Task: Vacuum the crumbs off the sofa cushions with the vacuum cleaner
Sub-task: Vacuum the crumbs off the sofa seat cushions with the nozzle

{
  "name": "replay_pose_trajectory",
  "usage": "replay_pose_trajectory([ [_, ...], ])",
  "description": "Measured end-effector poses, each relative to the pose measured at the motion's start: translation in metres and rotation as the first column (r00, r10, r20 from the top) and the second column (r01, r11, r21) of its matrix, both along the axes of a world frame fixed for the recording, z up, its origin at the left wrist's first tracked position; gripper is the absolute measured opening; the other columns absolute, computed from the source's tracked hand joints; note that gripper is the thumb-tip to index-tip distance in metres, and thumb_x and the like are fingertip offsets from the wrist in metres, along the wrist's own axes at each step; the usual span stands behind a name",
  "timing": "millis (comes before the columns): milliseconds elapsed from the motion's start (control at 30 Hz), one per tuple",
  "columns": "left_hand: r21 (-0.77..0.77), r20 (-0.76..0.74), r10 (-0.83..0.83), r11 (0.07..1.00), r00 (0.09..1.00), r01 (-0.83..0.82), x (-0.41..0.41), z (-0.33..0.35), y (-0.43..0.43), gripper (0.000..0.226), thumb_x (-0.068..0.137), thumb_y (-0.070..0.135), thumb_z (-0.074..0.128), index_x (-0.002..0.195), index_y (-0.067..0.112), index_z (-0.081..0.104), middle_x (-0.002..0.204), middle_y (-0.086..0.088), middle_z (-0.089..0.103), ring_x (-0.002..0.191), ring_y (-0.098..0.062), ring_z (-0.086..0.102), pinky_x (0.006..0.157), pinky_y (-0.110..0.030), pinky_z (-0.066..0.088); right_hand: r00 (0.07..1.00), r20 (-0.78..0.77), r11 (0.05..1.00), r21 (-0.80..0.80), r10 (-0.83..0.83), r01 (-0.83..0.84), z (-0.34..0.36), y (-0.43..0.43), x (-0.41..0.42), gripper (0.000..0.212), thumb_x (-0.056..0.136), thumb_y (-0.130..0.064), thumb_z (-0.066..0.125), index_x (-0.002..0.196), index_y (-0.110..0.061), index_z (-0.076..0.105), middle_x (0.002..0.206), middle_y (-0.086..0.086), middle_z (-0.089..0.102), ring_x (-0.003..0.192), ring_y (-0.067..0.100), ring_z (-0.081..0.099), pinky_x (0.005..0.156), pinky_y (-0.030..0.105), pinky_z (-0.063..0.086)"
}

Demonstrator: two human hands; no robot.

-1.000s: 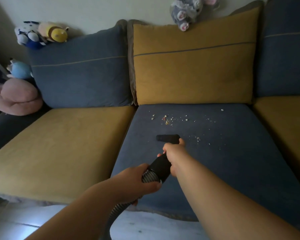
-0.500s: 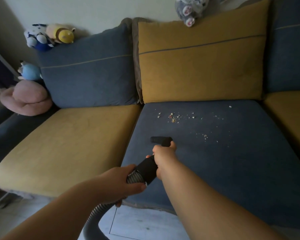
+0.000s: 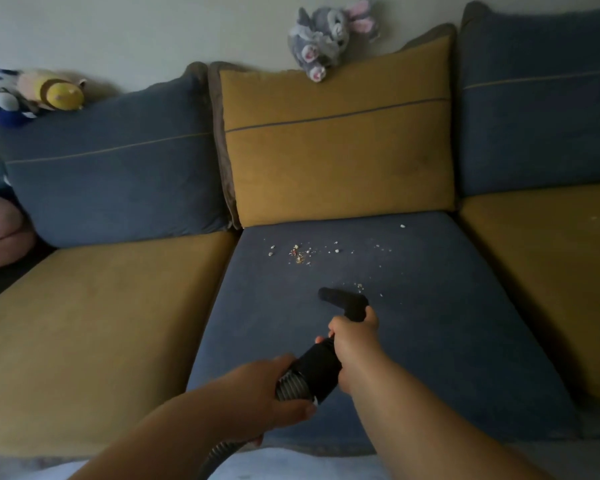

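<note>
Head view: vacuum wand, black, sits low centre over the blue seat cushion. Its long axis runs from near-left up to far-right, pointing away from the person toward the mustard back cushion. The nozzle at the far end is a short black crossbar, set across the wand like a T. Its own long axis lies roughly left-right, with the left end slightly farther back. It looks down on the cushion fabric; actual contact can't be confirmed. The wand surface is too dark to read any marking. Right hand has fingers wrapped round the wand just behind the nozzle neck. Left hand is curled round the ribbed hose, thumb on top, right where the hose meets the black cuff. The hose drops off the front edge of the sofa and out of frame. Crumbs are scattered on the same blue cushion beyond the nozzle, near the back cushion. A few specks lie just beside the nozzle's right end. The mustard seat cushion lies left of the blue one, with a blue back cushion behind it. A grey bunny plush sits on top of the mustard back cushion. A yellow plush is at far left on the backrest.
</note>
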State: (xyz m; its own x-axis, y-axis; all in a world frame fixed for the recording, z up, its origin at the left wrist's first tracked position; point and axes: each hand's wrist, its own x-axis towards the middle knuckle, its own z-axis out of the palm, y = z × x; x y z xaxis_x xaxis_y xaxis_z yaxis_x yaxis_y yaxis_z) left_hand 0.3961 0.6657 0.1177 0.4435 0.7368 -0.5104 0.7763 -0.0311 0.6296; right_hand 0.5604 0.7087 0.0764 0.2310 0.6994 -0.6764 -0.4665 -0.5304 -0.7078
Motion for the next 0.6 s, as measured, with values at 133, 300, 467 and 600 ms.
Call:
replay_pose_trajectory([
  [133,-0.064,0.016,-0.041,0.997,0.999,0.042,0.017,0.003,-0.006,0.039,0.079,0.053,0.07,0.111,0.044,0.049,0.093,0.003,0.061,0.062,-0.004,0.063,0.06,-0.02,0.054,0.999,0.003,0.999,0.029,-0.036,0.036,-0.001,-0.017,0.019,0.076,0.09,0.0,0.047,0.148,-0.041,0.022,0.087,0.014,0.058,0.047,0.019,0.058,0.05,0.032,0.052],
  [300,0.015,-0.028,-0.091,0.996,0.995,0.091,0.043,0.009,-0.013,0.035,0.08,0.054,0.069,0.108,0.044,0.05,0.09,0.006,0.063,0.057,0.002,0.061,0.057,-0.015,0.05,0.996,-0.005,0.996,0.002,-0.087,0.087,0.002,-0.027,0.044,0.077,0.092,0.0,0.048,0.149,-0.043,0.019,0.09,0.013,0.058,0.055,0.021,0.062,0.055,0.036,0.054],
  [467,0.006,-0.009,-0.115,0.993,0.993,0.115,0.067,0.01,-0.018,0.028,0.077,0.054,0.07,0.097,0.048,0.05,0.087,0.004,0.062,0.055,-0.002,0.062,0.054,-0.019,0.053,0.988,0.003,0.987,0.036,-0.156,0.156,0.003,-0.04,0.069,0.074,0.092,0.001,0.047,0.149,-0.038,0.021,0.079,0.013,0.056,0.051,0.021,0.058,0.05,0.033,0.051],
  [600,-0.023,0.006,-0.091,0.996,0.996,0.091,0.075,0.009,-0.016,0.029,0.079,0.051,0.07,0.1,0.045,0.052,0.092,0.0,0.062,0.055,-0.004,0.063,0.055,-0.022,0.055,0.988,-0.011,0.987,0.036,-0.154,0.154,0.004,-0.038,0.074,0.075,0.091,0.002,0.046,0.149,-0.038,0.022,0.078,0.013,0.055,0.053,0.022,0.06,0.057,0.036,0.053],
])
